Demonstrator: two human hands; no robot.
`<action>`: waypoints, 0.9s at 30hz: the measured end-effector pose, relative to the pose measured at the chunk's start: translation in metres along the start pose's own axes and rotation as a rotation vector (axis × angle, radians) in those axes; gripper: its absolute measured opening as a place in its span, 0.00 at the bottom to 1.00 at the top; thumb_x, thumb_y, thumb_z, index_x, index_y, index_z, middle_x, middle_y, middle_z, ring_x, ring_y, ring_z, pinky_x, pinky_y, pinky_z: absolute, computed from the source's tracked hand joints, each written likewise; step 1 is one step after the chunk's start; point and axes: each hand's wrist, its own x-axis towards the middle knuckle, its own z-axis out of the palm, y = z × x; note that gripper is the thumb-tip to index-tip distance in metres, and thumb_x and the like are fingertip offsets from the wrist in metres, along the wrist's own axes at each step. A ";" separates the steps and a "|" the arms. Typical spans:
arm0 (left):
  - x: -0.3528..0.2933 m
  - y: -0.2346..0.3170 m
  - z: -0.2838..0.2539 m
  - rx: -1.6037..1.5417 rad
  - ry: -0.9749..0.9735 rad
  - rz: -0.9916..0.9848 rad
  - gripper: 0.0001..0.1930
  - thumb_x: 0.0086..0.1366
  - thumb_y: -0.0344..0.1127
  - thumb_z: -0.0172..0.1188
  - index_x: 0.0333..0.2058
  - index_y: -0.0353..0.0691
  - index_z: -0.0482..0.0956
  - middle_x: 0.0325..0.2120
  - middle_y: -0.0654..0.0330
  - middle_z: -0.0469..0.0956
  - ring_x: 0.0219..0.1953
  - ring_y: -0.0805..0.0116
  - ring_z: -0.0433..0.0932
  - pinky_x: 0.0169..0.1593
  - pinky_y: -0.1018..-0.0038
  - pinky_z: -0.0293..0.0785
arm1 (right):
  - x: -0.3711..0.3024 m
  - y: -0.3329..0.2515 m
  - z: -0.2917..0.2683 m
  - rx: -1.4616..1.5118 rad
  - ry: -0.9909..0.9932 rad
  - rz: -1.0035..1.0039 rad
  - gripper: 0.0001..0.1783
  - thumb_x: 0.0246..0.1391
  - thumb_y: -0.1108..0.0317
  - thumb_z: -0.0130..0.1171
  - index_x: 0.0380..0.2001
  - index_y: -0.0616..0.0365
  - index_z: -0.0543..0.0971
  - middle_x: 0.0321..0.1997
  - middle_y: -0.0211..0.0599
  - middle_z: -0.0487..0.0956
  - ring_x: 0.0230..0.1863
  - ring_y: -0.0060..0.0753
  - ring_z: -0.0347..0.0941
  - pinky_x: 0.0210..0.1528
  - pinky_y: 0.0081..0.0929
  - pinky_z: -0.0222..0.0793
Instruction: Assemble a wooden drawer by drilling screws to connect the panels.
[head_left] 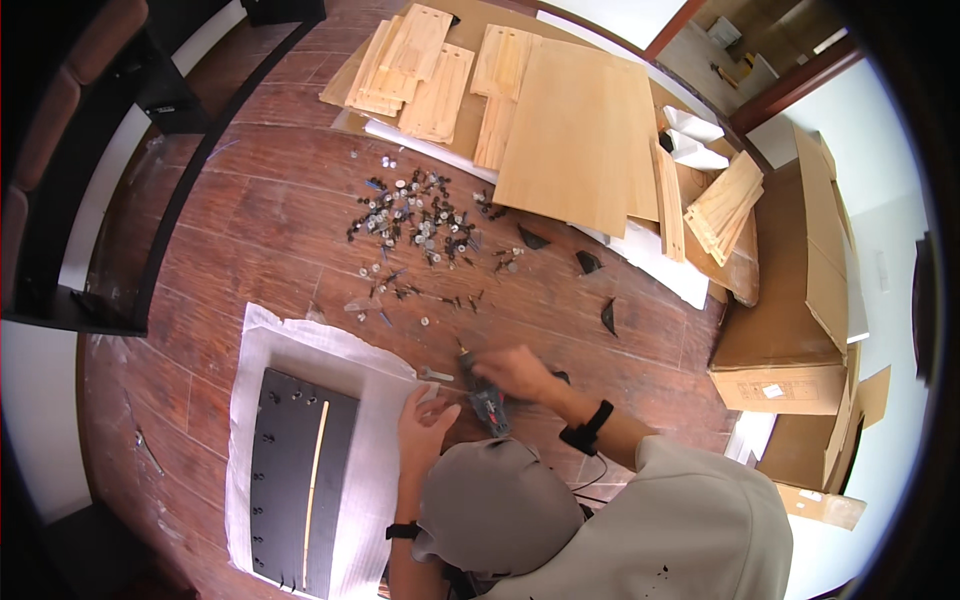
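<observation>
Screws point(420, 215) lie scattered mid-floor, within reach. Right hand point(515, 372) is wrapped around a small electric screwdriver point(487, 400); left hand point(425, 425), fingers loosely spread, pins the white foam sheet point(290, 345) by its corner under the black panel point(300, 470).

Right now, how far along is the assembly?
Early. Done: the dark panel lies unpacked on white foam sheet, with fittings along its edge. In hand: right hand on the small power screwdriver, left hand on the foam. Left: scattered screws and stacked wooden boards untouched.
</observation>
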 end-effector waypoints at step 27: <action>-0.407 -0.054 -0.265 0.006 1.102 -0.383 0.19 0.65 0.26 0.54 0.55 0.36 0.70 0.42 0.50 0.79 0.40 0.62 0.80 0.43 0.69 0.81 | 0.492 -0.090 -0.185 0.025 0.605 0.573 0.63 0.36 0.31 0.67 0.71 0.38 0.46 0.75 0.56 0.36 0.73 0.72 0.35 0.66 0.70 0.46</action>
